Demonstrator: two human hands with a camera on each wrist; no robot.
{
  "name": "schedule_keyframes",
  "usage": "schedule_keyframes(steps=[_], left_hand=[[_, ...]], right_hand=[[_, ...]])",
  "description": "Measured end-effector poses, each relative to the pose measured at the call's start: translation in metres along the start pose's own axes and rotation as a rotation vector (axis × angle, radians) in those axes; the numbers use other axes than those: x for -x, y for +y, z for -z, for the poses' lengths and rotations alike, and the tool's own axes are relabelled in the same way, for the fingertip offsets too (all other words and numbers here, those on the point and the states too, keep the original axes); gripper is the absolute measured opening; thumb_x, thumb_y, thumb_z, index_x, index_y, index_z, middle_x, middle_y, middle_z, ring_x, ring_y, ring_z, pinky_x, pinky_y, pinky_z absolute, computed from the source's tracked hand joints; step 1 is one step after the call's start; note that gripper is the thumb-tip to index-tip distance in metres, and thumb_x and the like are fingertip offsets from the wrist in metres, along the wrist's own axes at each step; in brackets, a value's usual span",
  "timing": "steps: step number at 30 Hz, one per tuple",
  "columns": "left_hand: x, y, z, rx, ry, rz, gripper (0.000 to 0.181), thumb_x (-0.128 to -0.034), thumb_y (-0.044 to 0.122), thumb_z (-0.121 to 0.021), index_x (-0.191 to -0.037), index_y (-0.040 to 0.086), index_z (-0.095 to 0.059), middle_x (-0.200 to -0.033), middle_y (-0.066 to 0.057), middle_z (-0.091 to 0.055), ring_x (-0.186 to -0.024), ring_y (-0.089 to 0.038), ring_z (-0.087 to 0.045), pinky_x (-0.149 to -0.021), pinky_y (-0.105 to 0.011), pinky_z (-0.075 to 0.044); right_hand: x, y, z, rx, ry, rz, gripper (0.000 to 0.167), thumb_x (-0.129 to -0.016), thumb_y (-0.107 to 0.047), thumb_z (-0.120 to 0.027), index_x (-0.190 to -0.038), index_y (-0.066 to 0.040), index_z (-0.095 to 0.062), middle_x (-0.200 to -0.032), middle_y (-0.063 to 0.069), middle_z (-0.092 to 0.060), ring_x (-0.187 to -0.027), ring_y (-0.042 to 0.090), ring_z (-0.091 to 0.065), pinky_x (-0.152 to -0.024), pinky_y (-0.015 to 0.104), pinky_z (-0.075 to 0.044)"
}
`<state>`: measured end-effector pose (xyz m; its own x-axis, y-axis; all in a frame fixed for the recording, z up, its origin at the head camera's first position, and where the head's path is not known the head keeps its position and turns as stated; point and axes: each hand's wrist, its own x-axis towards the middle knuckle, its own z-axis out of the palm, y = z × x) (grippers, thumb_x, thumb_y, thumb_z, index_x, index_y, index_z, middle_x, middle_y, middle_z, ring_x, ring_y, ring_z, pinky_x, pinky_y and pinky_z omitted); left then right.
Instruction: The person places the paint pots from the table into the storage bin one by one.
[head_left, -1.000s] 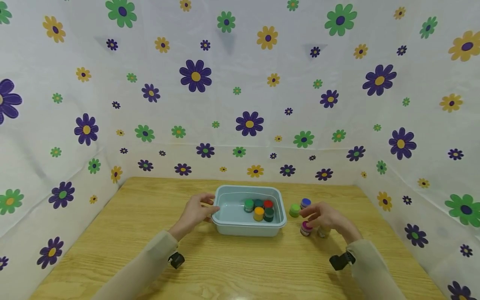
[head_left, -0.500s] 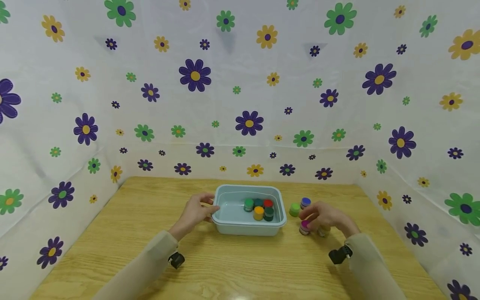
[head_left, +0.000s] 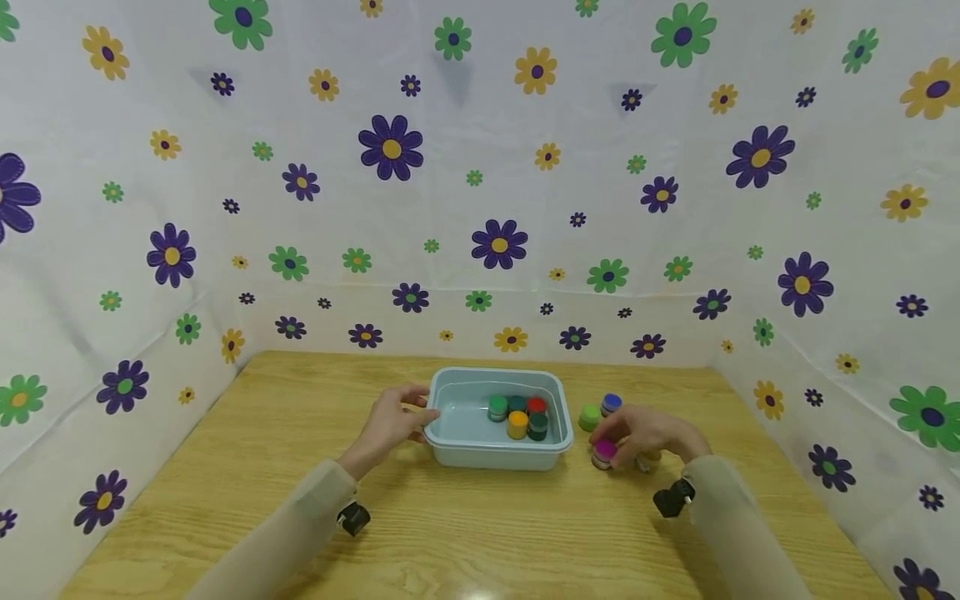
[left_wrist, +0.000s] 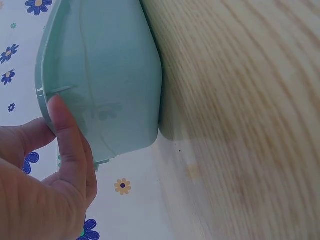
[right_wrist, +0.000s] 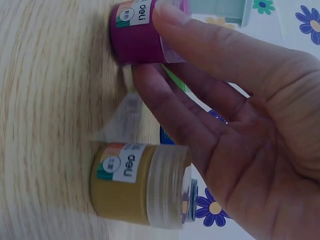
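A light blue plastic tub (head_left: 495,458) stands on the table, and my left hand (head_left: 387,425) grips its left rim. In the left wrist view the thumb and fingers pinch the tub's wall (left_wrist: 120,70). On the right, my right hand (head_left: 648,432) holds a magenta paint jar (head_left: 603,454) between thumb and fingers. The jar (right_wrist: 137,37) stays low at the tabletop; whether it touches the wood is unclear. Beside it an ochre paint jar (right_wrist: 120,185) stands upright near the palm, partly covered by the hand in the head view.
A light green jar (head_left: 590,417) and a blue-lidded jar (head_left: 611,404) stand beyond the right hand. Inside the tub are several jars, among them an orange one (head_left: 517,425) and a red one (head_left: 536,407), toward its right half. Flowered cloth (head_left: 435,200) surrounds the table.
My right hand has closed on the magenta jar, which has shifted slightly left. The left hand and the tub have stayed in place.
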<state>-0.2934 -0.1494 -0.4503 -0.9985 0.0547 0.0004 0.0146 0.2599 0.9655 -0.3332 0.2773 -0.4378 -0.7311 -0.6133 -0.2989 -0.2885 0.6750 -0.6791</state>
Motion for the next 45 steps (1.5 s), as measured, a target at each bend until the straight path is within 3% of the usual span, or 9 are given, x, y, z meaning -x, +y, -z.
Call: schedule_keyframes(steps=[7, 13, 18, 21, 30, 35, 45], left_hand=[[0.0, 0.0, 0.0, 0.003, -0.003, 0.0, 0.046, -0.0851, 0.005, -0.074, -0.129, -0.001, -0.06, -0.117, -0.024, -0.055, -0.076, -0.021, -0.06, -0.057, -0.032, -0.06], [-0.001, -0.002, 0.0, 0.019, 0.005, 0.008, 0.046, -0.0849, 0.006, -0.075, -0.128, 0.001, -0.06, -0.117, -0.022, -0.055, -0.077, -0.021, -0.061, -0.057, -0.033, -0.06], [-0.002, -0.004, 0.0, 0.037, 0.004, 0.008, 0.046, -0.0852, 0.006, -0.075, -0.128, 0.001, -0.06, -0.116, -0.022, -0.055, -0.079, -0.023, -0.061, -0.057, -0.033, -0.06], [-0.002, -0.005, -0.001, 0.048, 0.003, 0.016, 0.047, -0.0851, 0.006, -0.075, -0.129, 0.001, -0.06, -0.116, -0.021, -0.055, -0.079, -0.023, -0.062, -0.057, -0.033, -0.06], [-0.004, -0.008, -0.001, 0.096, -0.003, 0.039, 0.048, -0.0867, 0.006, -0.073, -0.132, 0.003, -0.058, -0.116, -0.021, -0.055, -0.074, -0.021, -0.063, -0.056, -0.034, -0.061], [-0.005, -0.01, -0.002, 0.123, -0.009, 0.065, 0.049, -0.0879, 0.005, -0.072, -0.134, 0.005, -0.057, -0.115, -0.02, -0.055, -0.069, -0.02, -0.063, -0.056, -0.033, -0.06], [-0.005, -0.013, -0.001, 0.169, -0.014, 0.083, 0.049, -0.0893, 0.005, -0.07, -0.137, 0.005, -0.055, -0.11, -0.017, -0.052, -0.068, -0.02, -0.062, -0.055, -0.033, -0.06]], right_hand=[[-0.005, 0.001, -0.004, -0.038, 0.049, -0.041, 0.032, -0.08, -0.014, -0.079, -0.111, -0.012, -0.072, -0.107, 0.002, -0.069, -0.1, 0.021, -0.06, -0.089, 0.038, -0.054], [-0.006, 0.004, -0.005, -0.115, 0.115, 0.038, 0.032, -0.084, -0.019, -0.077, -0.112, -0.007, -0.067, -0.109, 0.006, -0.07, -0.1, 0.021, -0.063, -0.089, 0.029, -0.054], [-0.006, 0.002, -0.007, -0.157, 0.2, 0.096, 0.035, -0.087, -0.02, -0.074, -0.115, -0.002, -0.063, -0.111, 0.011, -0.067, -0.102, 0.024, -0.062, -0.092, 0.031, -0.052], [-0.005, 0.0, -0.009, -0.157, 0.264, 0.089, 0.038, -0.088, -0.024, -0.073, -0.118, -0.003, -0.063, -0.114, 0.011, -0.066, -0.103, 0.022, -0.061, -0.092, 0.033, -0.051], [-0.01, -0.023, -0.012, -0.377, 0.451, 0.126, 0.047, -0.09, -0.022, -0.072, -0.126, 0.004, -0.057, -0.118, 0.015, -0.065, -0.103, 0.018, -0.063, -0.094, 0.029, -0.054], [-0.018, -0.036, -0.016, -0.411, 0.478, 0.108, 0.052, -0.088, -0.026, -0.074, -0.128, 0.002, -0.057, -0.118, 0.013, -0.066, -0.103, 0.016, -0.065, -0.096, 0.033, -0.054], [-0.042, -0.056, -0.024, -0.428, 0.484, 0.148, 0.043, -0.086, -0.022, -0.077, -0.121, -0.001, -0.065, -0.107, 0.008, -0.071, -0.093, 0.019, -0.066, -0.085, 0.032, -0.059]])
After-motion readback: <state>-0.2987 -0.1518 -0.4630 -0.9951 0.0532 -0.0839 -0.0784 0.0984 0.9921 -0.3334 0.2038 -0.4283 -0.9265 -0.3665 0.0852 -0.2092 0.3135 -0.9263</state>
